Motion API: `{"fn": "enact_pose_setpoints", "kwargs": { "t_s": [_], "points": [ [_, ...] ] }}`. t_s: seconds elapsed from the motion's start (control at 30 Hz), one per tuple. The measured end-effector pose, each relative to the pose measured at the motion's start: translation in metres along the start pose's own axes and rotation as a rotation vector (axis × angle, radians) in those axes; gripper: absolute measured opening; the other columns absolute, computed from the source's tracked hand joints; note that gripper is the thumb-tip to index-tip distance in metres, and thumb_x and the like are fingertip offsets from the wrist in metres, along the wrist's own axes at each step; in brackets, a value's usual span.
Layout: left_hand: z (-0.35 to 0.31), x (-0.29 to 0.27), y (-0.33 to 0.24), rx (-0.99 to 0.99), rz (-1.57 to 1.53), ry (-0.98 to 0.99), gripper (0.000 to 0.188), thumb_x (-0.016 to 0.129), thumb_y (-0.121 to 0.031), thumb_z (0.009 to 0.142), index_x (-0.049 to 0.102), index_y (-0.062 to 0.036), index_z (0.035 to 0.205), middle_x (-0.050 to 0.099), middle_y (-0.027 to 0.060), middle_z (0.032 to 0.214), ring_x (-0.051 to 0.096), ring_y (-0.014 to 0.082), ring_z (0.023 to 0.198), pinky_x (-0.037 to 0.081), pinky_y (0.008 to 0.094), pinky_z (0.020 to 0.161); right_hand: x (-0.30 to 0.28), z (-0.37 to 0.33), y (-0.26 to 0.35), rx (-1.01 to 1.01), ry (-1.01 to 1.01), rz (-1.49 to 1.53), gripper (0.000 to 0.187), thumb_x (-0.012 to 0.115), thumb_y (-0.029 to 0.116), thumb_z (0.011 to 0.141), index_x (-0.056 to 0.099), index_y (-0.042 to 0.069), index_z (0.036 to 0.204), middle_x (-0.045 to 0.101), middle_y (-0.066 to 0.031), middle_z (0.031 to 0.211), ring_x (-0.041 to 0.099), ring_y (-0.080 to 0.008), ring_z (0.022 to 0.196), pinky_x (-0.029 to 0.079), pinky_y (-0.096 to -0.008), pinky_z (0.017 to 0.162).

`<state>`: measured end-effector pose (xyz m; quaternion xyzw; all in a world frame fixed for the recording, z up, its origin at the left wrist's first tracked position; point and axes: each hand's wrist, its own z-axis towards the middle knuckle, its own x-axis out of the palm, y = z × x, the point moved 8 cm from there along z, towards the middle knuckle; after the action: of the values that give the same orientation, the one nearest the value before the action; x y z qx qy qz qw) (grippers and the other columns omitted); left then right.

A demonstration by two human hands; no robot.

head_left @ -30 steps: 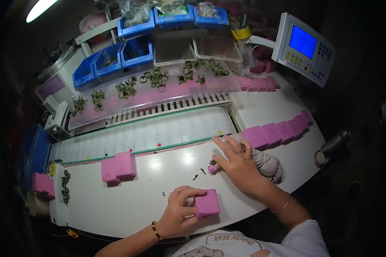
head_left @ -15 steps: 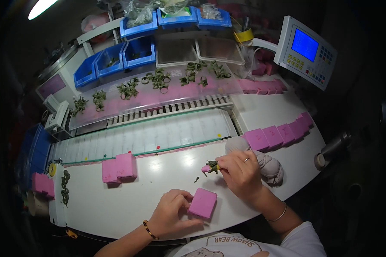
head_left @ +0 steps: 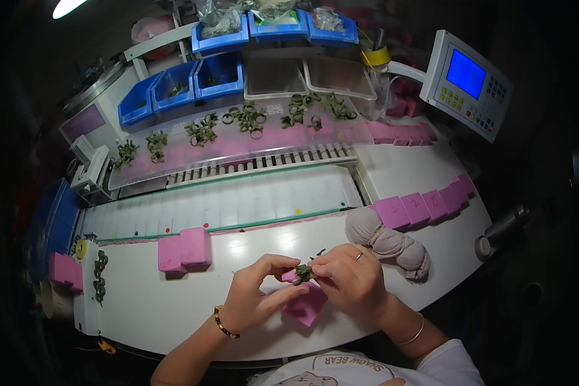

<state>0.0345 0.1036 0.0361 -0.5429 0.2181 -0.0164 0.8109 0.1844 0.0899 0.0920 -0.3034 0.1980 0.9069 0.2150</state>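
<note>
My right hand (head_left: pixel 354 276) pinches the end of a small pink piece with dark green bits (head_left: pixel 302 274) around it and a touch of yellow. From the other side, the thumb and index finger of my left hand (head_left: pixel 260 286) close around its pink tip. Below both hands, a pink block (head_left: pixel 307 307) lies on the white table, partly covered by my fingers. A small dark green scrap shows just above my right fingertips. Beside my right hand rests a grey, bundled cloth (head_left: pixel 392 244).
Two pink blocks (head_left: pixel 195 248) stand left of centre; a row of pink blocks (head_left: pixel 415 209) runs along the right. Green ring-shaped pieces (head_left: pixel 254 119) lie on a clear sheet behind a conveyor belt (head_left: pixel 231 202). Blue bins (head_left: pixel 217 77) and a control panel (head_left: pixel 466 80) stand farther back.
My left hand has left the side of the pink block and risen to the small pink piece. My right hand has brought that piece left and down, over the block.
</note>
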Motion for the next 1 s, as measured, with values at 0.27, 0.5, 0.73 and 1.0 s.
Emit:
{"fn": "enact_pose_setpoints", "kwargs": {
  "t_s": [0.27,0.5,0.73,1.0],
  "points": [
    [-0.004,-0.007,0.015,-0.005,-0.327,-0.213,0.031,0.077,0.006,0.082,0.059,0.0003,0.107,0.070,0.0110,0.100,0.068,0.0177,0.098,0.054,0.0318,0.088,0.028,-0.015,-0.035,0.701,0.134,0.879,0.022,0.076,0.003,0.084,0.062,0.002,0.100,0.067,-0.0046,0.090,0.064,-0.0129,0.077,0.052,-0.0262,0.070],
    [-0.009,-0.014,0.014,0.099,-0.337,-0.238,0.028,0.075,0.009,0.082,0.057,0.0000,0.102,0.069,0.0136,0.096,0.068,0.0170,0.091,0.055,0.0302,0.080,0.066,-0.025,-0.046,0.984,0.228,1.339,0.018,0.071,0.006,0.092,0.061,0.000,0.105,0.065,-0.0049,0.096,0.063,-0.0110,0.081,0.053,-0.0252,0.072],
    [-0.005,-0.024,0.040,-0.188,-0.916,-0.328,0.018,0.061,-0.018,0.100,0.050,-0.0045,0.104,0.065,0.0120,0.094,0.067,0.0193,0.085,0.059,0.0347,0.066,0.085,-0.028,-0.062,1.128,-0.063,1.711,0.012,0.066,0.007,0.096,0.060,0.001,0.104,0.065,-0.0077,0.098,0.063,-0.0134,0.083,0.053,-0.0261,0.073],
    [-0.004,-0.001,0.050,-0.541,-0.978,-0.088,0.034,0.062,-0.023,0.099,0.051,-0.0027,0.123,0.060,0.0092,0.103,0.063,0.0152,0.080,0.052,0.0247,0.057,0.074,-0.023,-0.063,0.940,-0.027,1.173,0.016,0.072,0.000,0.088,0.062,0.001,0.101,0.066,-0.0062,0.094,0.065,-0.0096,0.084,0.056,-0.0238,0.067]
  ]
}}
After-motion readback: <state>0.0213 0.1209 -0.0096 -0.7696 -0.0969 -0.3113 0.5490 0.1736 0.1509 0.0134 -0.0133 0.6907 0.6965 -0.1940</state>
